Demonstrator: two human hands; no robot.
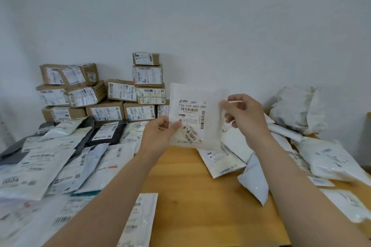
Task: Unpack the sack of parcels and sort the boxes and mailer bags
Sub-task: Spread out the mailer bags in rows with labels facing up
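The heap of mailer bags (50, 162) on the left is spilling over the far-left side of the wooden table (190, 196), slick film lying on slick film. As I judge it, a bag dropped onto it carelessly could start the top layers sliding off. Behind the heap, the cardboard boxes (112, 90) are standing in uneven stacks against the wall. The tallest column is narrowing toward its top, so a knock from a reaching arm could topple it. A long labelled mailer (140, 220) is lying at the near edge just beside the left forearm, and a sweep of that arm could push it off.

The white mailer bag (192, 114) is hanging in the air above the middle of the table, its label facing the camera. It is thin and held only at its edges, so it could slip free. To the right, loose white bags (325, 162) are overlapping each other below the crumpled white sack (297, 110). A bag set down there by mistake would be getting lost among look-alikes.

The left hand (158, 134) is pinching the bag's lower left edge, thumb on the front beside the label and fingers curled behind. The right hand (245, 118) is gripping the right edge with its fingers curled closely round it.
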